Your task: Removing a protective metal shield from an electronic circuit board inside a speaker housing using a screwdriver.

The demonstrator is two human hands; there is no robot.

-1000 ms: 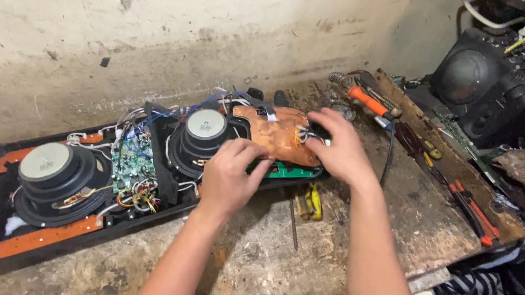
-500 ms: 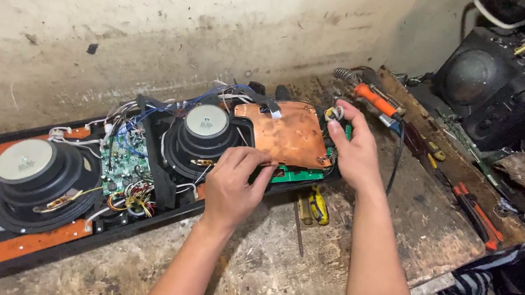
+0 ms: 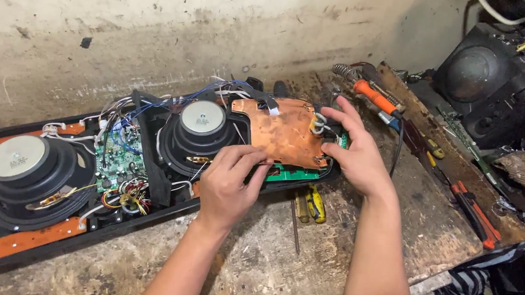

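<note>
Copper board lies on the open speaker case; left hand pinches its near edge, right hand clamps its right edge.

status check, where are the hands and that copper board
Left hand gripping near edge of copper board. Right hand on its right end. Wires at that end.

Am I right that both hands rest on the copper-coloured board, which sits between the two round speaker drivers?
Not quite. In the head view both hands, left hand and right hand, rest on the copper-coloured board, but it sits right of both speaker drivers, not between them.
</note>
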